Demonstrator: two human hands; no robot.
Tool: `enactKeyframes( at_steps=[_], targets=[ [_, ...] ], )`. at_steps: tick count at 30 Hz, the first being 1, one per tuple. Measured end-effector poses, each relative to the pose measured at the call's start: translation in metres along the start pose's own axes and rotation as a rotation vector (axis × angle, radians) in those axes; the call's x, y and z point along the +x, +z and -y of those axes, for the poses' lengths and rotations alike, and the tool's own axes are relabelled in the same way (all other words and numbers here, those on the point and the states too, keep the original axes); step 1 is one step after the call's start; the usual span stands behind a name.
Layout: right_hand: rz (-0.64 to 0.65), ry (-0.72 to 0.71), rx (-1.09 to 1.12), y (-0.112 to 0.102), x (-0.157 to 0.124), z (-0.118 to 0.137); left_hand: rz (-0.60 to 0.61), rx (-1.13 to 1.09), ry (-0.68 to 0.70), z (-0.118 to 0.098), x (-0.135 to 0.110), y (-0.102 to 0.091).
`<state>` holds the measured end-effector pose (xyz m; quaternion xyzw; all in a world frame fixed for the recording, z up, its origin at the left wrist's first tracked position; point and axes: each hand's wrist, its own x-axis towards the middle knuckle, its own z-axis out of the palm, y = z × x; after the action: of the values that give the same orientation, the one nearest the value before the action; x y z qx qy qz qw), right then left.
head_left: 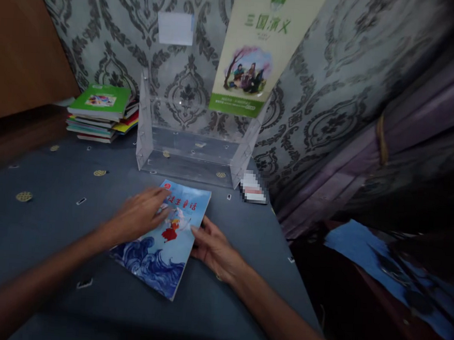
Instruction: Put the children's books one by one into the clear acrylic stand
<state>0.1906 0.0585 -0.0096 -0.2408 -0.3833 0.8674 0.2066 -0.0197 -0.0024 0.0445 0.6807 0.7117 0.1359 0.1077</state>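
A blue storybook (178,257) with a red-clothed figure and dark waves on its cover lies face up, slightly turned, in front of me. Over its upper left part, my left hand (142,213) is stretched out, fingers extended and a little blurred; whether they press on the cover I cannot tell. At the right edge, my right hand (216,247) grips the book, thumb on the cover and the other fingers at the side, partly hidden. Behind the book stands a clear acrylic rack (184,169). A tall cream and green book (236,88) stands upright at the rack's right side.
A stack of books (98,122), green one on top, sits at the back left of the patterned blue-grey tabletop (60,220). Right of the rack lies a small blurred-out item (254,187). A purple curtain (352,153) hangs beyond the table's right edge. A white card (175,29) is on the wall.
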Motion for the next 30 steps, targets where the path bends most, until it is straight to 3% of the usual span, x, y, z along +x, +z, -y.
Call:
enactKeyframes(
  at_steps=[3, 6, 8, 12, 17, 25, 30],
  targets=[
    [-0.049, -0.030, -0.001, 0.002, 0.000, -0.006, -0.006, 0.003, -0.153, 0.038, 0.001, 0.009],
    [-0.032, -0.083, -0.004, 0.005, 0.001, -0.010, -0.048, -0.317, -0.154, 0.064, 0.005, 0.017],
    [0.007, -0.150, -0.026, 0.007, 0.000, -0.006, -0.040, -0.591, -0.117, 0.070, 0.010, 0.017],
    [0.112, -0.321, -0.192, 0.013, -0.010, 0.025, -0.073, -0.909, -0.061, 0.056, 0.010, -0.007],
    [0.132, -0.513, -0.584, 0.019, -0.029, 0.074, -0.221, -0.938, 0.150, 0.031, -0.010, -0.038],
    [-0.193, -0.594, -0.897, 0.003, -0.034, 0.060, -0.101, -0.833, 0.217, 0.031, -0.020, -0.008],
    [-0.262, -0.587, -1.182, 0.001, -0.038, 0.074, -0.088, -0.832, 0.193, 0.028, -0.012, -0.013]
  ],
)
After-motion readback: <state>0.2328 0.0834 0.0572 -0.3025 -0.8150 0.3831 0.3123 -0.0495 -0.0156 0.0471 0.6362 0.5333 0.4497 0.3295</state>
